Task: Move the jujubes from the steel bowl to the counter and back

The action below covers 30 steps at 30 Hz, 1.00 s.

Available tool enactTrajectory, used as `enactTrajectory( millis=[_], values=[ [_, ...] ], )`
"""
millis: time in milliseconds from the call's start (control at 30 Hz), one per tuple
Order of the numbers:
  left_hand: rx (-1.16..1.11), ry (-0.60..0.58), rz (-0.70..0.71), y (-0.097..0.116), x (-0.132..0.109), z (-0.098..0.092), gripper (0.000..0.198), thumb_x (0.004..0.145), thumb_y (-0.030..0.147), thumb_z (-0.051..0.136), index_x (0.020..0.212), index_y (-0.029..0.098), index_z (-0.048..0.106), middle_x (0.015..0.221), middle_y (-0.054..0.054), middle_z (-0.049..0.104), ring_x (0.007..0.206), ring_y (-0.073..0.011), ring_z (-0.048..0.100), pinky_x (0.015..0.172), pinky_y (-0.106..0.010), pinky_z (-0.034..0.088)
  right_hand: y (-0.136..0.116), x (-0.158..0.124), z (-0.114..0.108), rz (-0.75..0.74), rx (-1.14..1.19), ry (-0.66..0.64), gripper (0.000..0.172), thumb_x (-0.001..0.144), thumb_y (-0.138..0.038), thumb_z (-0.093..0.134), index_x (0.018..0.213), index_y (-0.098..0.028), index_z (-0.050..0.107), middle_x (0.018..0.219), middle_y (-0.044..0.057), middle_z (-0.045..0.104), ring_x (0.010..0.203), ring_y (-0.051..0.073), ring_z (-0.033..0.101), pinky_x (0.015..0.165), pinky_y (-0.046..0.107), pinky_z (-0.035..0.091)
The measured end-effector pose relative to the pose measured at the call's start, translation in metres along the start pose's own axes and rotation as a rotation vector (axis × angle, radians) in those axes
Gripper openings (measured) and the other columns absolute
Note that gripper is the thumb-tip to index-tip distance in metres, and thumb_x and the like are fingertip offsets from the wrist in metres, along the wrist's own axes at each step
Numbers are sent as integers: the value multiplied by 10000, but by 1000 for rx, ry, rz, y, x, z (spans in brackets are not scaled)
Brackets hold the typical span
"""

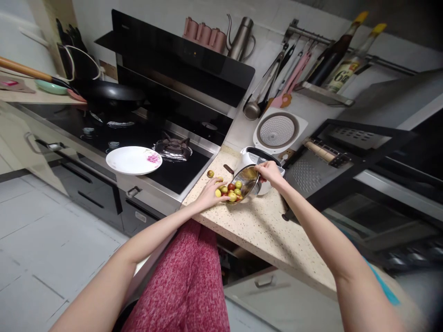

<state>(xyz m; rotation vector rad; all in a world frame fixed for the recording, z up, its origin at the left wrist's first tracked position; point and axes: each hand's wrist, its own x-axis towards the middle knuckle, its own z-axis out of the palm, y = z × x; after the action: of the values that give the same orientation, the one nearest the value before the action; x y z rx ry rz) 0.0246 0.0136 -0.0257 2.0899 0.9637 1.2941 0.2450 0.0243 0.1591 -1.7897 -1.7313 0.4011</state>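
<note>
A steel bowl (pixel 249 180) is tilted to the left on the speckled counter (pixel 256 226), its rim pinched by my right hand (pixel 269 172). Several small round fruits (pixel 232 196), green, yellow and dark red, lie at its lower side. My left hand (pixel 212 194) is beside them at the bowl's left edge, fingers apart and curved around the fruits; whether it grips one is hard to tell. One loose fruit (pixel 210 174) rests on the counter farther left. Behind the bowl stands a white rice cooker (pixel 246 159) with its lid (pixel 278 130) raised.
A white plate (pixel 133 161) with a pink flower sits on the stove's front edge, near a burner (pixel 173 146). A black wok (pixel 110 92) is at the back left. A dark-handled utensil (pixel 228 169) lies behind the fruits. Black racks (pixel 332 161) stand right.
</note>
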Motion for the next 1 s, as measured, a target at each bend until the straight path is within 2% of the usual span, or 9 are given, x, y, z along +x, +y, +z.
enactTrajectory(
  millis=[200, 367, 567, 733, 900, 1000],
  values=[
    [3, -20, -19, 7, -1, -3, 742, 731, 486, 911, 1370, 201, 662, 1505, -177, 540, 1464, -383, 467, 1245, -588, 375, -10, -4, -2, -4, -93, 16, 254, 753, -263, 618, 515, -203, 551, 329, -12, 465, 348, 125, 462, 451, 231, 421],
    [2, -18, 11, 9, -3, -4, 720, 757, 495, 891, 1379, 221, 652, 1511, -174, 528, 1452, -381, 482, 1225, -589, 400, -21, -7, -3, -19, -180, 36, 322, 780, -225, 605, 463, -198, 552, 337, 14, 500, 373, 142, 519, 512, 245, 460],
    [29, -19, 33, 9, -3, -4, 689, 776, 505, 873, 1373, 241, 655, 1500, -151, 536, 1426, -374, 504, 1210, -599, 412, -38, -11, -4, -31, -285, 41, 369, 802, -210, 609, 436, -193, 570, 345, 29, 518, 444, 166, 587, 574, 251, 469],
    [65, -36, 19, 12, -3, -4, 732, 760, 498, 886, 1401, 251, 635, 1530, -155, 511, 1472, -382, 459, 1217, -605, 397, -50, -15, -3, -27, -358, 51, 372, 806, -181, 618, 437, -201, 569, 358, 34, 527, 499, 191, 615, 608, 268, 455],
    [177, -73, 40, 16, -3, -3, 837, 714, 504, 918, 1442, 242, 598, 1552, -187, 507, 1521, -421, 393, 1219, -692, 314, -53, -22, -2, -70, -418, 93, 357, 797, -174, 627, 448, -206, 561, 383, 39, 538, 562, 209, 622, 602, 278, 419],
    [259, -89, 153, 20, -3, -4, 817, 723, 504, 912, 1433, 243, 605, 1565, -181, 511, 1529, -418, 387, 1249, -721, 204, -53, -29, -5, -127, -450, 112, 351, 793, -188, 615, 449, -210, 545, 386, 32, 548, 551, 201, 614, 582, 272, 402]
  ],
)
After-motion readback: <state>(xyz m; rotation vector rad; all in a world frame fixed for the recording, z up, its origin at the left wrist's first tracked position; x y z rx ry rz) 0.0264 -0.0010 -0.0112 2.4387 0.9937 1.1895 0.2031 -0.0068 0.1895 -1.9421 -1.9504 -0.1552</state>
